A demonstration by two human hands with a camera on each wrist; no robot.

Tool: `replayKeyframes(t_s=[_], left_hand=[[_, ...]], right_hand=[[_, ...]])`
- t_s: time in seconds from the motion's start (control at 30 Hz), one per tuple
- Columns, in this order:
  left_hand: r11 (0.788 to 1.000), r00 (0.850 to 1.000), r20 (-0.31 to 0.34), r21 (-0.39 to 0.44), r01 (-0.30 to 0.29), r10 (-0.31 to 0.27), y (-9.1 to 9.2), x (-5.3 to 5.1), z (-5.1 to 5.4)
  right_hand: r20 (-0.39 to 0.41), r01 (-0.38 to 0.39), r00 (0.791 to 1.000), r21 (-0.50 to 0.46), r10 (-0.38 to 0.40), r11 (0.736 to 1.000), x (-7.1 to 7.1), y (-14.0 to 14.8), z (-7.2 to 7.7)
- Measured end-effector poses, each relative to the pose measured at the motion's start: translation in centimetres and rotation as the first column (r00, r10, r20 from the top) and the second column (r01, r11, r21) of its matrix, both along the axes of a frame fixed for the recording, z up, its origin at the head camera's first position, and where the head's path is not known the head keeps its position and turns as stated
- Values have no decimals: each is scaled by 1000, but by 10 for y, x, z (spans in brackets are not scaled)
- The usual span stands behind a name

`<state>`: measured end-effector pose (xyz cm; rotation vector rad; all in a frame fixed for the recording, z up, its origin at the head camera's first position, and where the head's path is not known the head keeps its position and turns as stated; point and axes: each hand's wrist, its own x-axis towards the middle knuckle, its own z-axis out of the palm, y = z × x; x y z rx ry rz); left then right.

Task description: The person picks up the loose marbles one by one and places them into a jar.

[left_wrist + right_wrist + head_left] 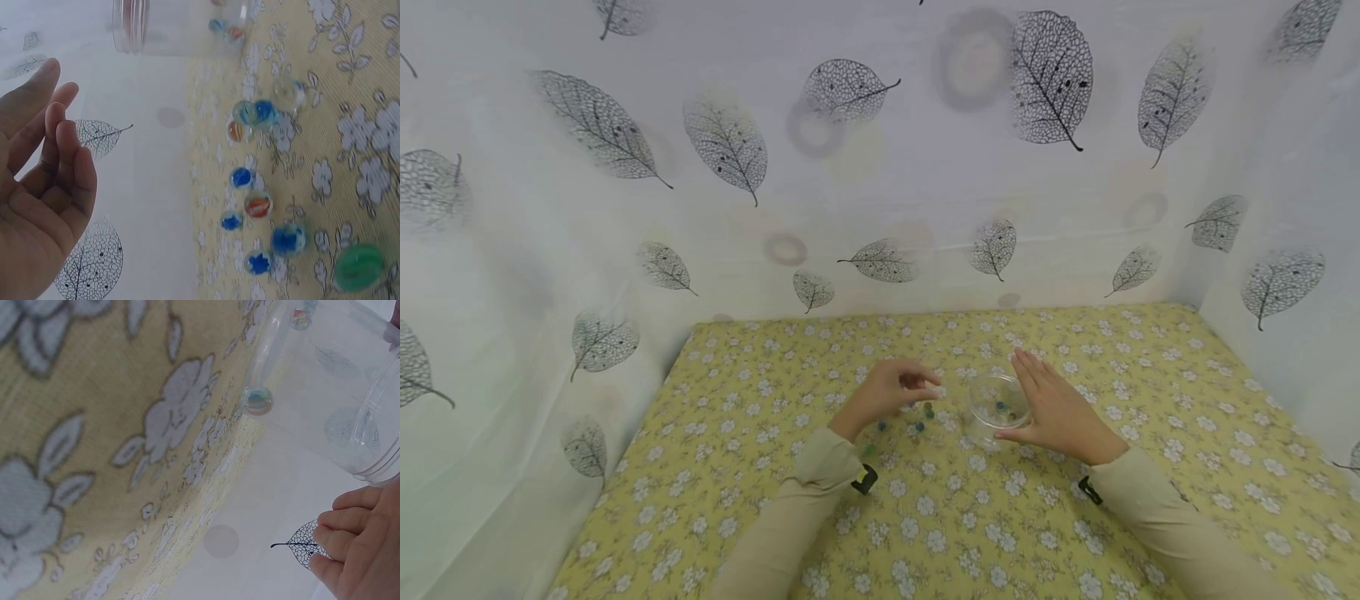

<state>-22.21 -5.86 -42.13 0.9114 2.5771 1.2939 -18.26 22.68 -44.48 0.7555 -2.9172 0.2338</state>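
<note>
Now jar [983, 418] stands within spread right hand [1058, 413]; left hand [882, 390] half-curled, empty, apart.

The left grip [889, 388] curves loosely; the right grip [1057, 417] points its fingers toward the surface's [955, 525] far edge, thumb apart.

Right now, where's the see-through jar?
In the head view, the see-through jar sits on the flowery cloth, just right of centre, between the left hand and the right hand, closer to the right one.
</note>
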Motion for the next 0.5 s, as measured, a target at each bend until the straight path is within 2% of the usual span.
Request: replayKeyframes(t_s=[0.27,0.5], left_hand=[[1000,1000,-1,-5,-13,13,-18,0,-1],[998,999,7,-35,-47,47,-34,3,-4]], right_hand=[[-11,-7,1000,3,7,1000,0,0,0],[-16,-5,1000,3,5,1000,0,0,-1]])
